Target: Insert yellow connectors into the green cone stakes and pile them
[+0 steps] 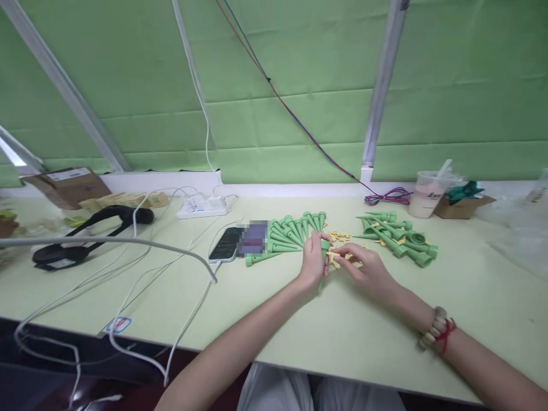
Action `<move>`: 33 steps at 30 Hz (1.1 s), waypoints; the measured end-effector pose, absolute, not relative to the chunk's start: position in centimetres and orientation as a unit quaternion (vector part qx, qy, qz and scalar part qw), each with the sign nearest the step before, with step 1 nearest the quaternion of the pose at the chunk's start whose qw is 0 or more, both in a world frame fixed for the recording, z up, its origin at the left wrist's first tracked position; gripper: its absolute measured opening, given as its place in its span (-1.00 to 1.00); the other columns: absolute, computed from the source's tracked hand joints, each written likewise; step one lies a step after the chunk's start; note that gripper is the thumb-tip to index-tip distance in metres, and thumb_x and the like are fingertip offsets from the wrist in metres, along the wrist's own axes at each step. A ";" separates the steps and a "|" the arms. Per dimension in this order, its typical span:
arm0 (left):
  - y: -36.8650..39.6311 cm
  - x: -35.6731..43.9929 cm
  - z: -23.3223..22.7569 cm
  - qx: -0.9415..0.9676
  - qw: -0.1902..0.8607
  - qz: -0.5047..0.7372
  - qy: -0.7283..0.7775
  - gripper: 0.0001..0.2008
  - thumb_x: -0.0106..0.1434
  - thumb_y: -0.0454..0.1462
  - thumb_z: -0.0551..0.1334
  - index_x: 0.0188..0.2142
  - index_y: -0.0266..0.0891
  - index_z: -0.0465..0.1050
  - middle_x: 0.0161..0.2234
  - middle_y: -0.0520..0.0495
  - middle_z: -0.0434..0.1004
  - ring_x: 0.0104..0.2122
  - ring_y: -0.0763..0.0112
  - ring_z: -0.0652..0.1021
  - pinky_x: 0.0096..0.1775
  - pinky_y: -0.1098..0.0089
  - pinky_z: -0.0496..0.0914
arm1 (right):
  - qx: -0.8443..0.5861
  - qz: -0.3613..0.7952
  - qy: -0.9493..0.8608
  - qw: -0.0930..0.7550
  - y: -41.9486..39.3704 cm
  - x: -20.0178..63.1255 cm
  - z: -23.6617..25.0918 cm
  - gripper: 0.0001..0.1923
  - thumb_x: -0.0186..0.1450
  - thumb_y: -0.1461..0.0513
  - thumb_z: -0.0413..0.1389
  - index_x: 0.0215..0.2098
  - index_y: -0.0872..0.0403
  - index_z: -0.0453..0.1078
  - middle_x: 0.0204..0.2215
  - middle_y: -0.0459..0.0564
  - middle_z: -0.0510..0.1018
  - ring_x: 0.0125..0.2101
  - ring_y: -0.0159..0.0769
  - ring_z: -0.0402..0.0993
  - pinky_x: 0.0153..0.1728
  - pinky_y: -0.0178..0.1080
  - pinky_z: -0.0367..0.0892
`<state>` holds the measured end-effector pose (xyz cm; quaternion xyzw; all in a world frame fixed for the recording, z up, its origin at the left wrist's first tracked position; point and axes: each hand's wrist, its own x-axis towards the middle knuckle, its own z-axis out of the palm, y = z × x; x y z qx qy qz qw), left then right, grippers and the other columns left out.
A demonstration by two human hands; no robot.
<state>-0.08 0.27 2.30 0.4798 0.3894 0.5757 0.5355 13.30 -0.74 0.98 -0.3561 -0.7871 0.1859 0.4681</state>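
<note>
Left hand: my left hand (314, 260) is wrapped shut around one green spike (323, 257), wide end up, pointed tip poking out below my palm toward me.
Right hand: my right hand (363, 267) has thumb and forefinger pinched together right at the top of that spike; I judge a small yellow piece (332, 258) sits between them, though it is too small to be certain. The other fingers are loosely curled above the table (299, 319).
Step in hand: as I read it, I am fitting a yellow piece into the open end of the spike I hold.
Yellow pieces: a loose scatter of yellow pieces (340, 236) lies just beyond and under my fingers, between the two green heaps.
Left heap: a fanned row of green spikes (286, 237) lies just beyond my left hand, beside a phone (226, 244).
Right heap: a jumbled pile of green spikes (398, 237) lies to the right, near a plastic cup (426, 194).
Next move calls for: a steady grip with the left, the mouth of the spike kept turned toward my right fingertips, and a fine, straight push; the piece is small and could slip.
</note>
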 end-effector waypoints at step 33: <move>-1.0 0.3 0.7 0.605 0.339 0.598 0.402 -0.45 0.28 0.08 -0.22 -0.42 -0.24 0.33 -0.59 0.05 0.23 -0.64 0.53 0.21 -0.54 0.46 0.18 | -0.437 0.338 -0.731 0.400 -3.0 11.4 0.7 -0.57 0.35 0.01 -0.22 -0.60 0.02 0.05 -0.78 -0.21 0.19 -0.76 -0.40 0.22 -0.66 -0.33 0.11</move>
